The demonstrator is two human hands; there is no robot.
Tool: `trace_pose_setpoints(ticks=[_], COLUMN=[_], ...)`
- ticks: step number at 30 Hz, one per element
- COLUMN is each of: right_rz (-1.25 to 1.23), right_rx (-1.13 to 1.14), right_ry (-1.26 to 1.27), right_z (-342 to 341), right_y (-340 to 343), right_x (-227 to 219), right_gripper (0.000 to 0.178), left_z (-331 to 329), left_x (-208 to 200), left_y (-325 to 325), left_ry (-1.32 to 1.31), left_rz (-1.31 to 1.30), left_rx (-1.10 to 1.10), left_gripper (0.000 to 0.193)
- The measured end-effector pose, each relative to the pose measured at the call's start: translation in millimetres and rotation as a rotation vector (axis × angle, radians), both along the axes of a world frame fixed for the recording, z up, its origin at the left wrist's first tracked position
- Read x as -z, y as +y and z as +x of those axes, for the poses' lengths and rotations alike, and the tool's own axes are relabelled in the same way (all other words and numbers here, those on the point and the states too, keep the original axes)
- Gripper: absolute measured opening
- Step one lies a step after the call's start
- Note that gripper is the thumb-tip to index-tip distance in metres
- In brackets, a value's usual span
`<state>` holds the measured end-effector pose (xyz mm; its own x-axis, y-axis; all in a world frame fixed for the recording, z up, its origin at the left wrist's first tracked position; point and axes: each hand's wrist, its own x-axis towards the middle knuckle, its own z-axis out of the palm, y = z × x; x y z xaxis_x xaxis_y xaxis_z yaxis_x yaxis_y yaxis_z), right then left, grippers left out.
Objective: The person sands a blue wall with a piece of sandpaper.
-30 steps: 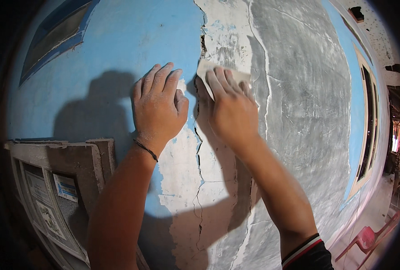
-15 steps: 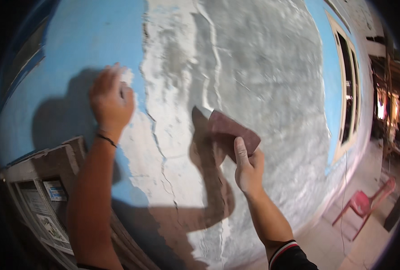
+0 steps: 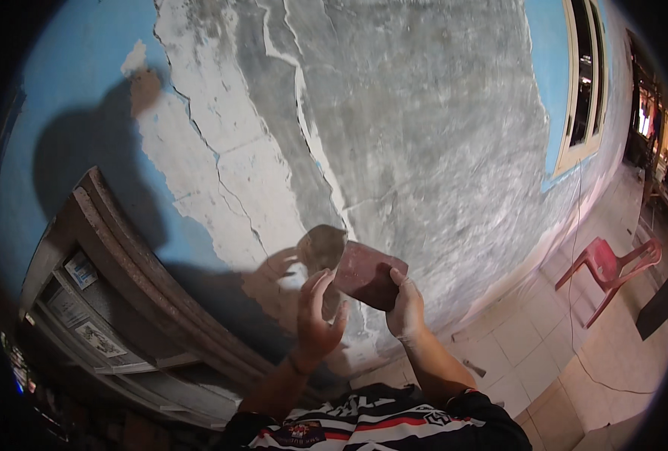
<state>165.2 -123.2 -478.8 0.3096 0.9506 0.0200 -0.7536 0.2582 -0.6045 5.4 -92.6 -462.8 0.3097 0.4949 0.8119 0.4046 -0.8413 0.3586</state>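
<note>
A folded, reddish-brown sheet of sandpaper [image 3: 365,275] is pinched at its lower right by my right hand [image 3: 407,310], thumb on the near face. My left hand [image 3: 319,316] is held open beside the sheet's left edge, its fingers curved and the thumb apart. Whether its fingertips touch the sheet I cannot tell. Behind both hands stands a cracked wall [image 3: 417,135], with grey plaster, a whitish patched strip and peeling blue paint. One long pale crack runs down toward the sandpaper. Shadows of my hands and head fall on the wall.
At the left, a brown wooden frame with glass panes [image 3: 112,301] leans out near the wall. A cream-framed window [image 3: 574,154] is set at the right. A red plastic chair [image 3: 608,263] stands on the tiled floor [image 3: 514,342], where a thin cable [image 3: 612,387] runs.
My left hand has come off the blue part of the wall and down beside the sandpaper. My right hand has lowered with the sheet, and the view has tilted downward.
</note>
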Motion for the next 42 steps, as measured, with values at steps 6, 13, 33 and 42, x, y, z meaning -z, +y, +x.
trace_pose_setpoints(ticks=[6, 13, 33, 42], right_rz=[-0.003, -0.043, -0.151, -0.18], right_rx=[-0.186, -0.274, -0.221, -0.191], right_ry=[-0.161, -0.377, -0.931, -0.806], right_z=[-1.8, 12.9, 18.6, 10.5], right_y=[-18.5, -31.4, -57.7, -44.0], right_x=[48.1, 48.2, 63.3, 80.5], right_gripper=[0.039, 0.046, 0.024, 0.02], left_z=[-14.0, -34.0, -38.5, -37.7], left_x=[25.8, 25.0, 67.3, 80.7], left_y=[-3.3, 3.2, -32.4, -31.2], left_ry=[-0.004, 0.269, -0.151, -0.208], left_rz=[-0.407, -0.131, -0.918, -1.033], left_rx=[0.081, 0.107, 0.184, 0.169], left_gripper=[0.061, 0.038, 0.039, 0.036])
